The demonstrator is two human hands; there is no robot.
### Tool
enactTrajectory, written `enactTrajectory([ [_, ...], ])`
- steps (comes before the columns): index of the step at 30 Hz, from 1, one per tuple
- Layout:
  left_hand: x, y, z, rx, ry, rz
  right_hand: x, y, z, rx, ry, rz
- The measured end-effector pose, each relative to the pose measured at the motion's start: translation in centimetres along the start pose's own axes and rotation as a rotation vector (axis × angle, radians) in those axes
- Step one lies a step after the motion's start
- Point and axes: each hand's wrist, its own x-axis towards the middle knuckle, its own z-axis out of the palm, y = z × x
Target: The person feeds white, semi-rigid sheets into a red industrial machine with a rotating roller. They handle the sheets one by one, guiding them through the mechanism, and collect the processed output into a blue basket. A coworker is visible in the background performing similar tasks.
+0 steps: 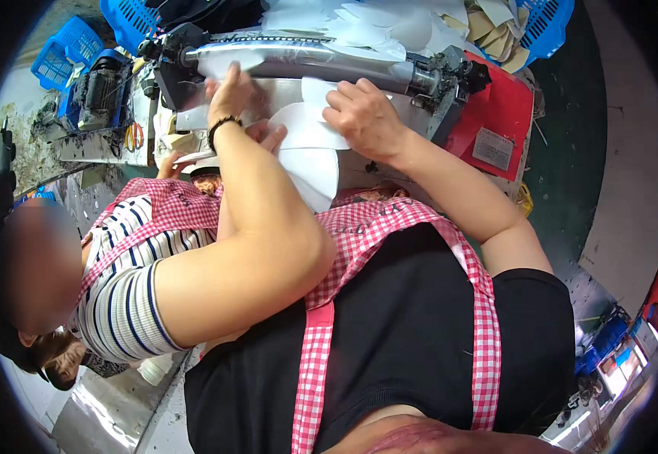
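Observation:
My right hand (367,119) is closed with fingers curled, at the edge of a thin white cut piece (316,91) in front of a roller machine's metal bar (298,60). Several more curved white pieces (310,163) overlap below it, hanging toward my apron. Of my left hand (270,138) only some fingers show, bent at the left edge of these pieces; a co-worker's striped-sleeved arm (245,204) hides the rest. That person's hand (230,94), with a dark bracelet, is blurred at the roller's left end. Their other hand (168,163) is by some pale pieces.
Behind the roller lies a heap of white pieces (374,26). Blue baskets (548,26) stand at the back, the right one beside tan pieces (495,34). A red sheet (495,110) lies right of the machine. A dirty motor (102,91) sits at left.

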Motion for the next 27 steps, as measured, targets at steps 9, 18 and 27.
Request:
enactTrajectory([
  [9,6.3,1.6,3.3,0.683,0.355,-0.095,8.6,7.0,-0.1,0.164,-0.059,0.194],
  [18,0.7,0.4,7.5,0.041,0.330,-0.047,4.4,5.7,-2.3,0.572,-0.170,0.427],
  [27,-1.7,2.3,10.4,-0.132,0.351,-0.073,0.4,2.4,-2.1,0.679,-0.155,0.761],
])
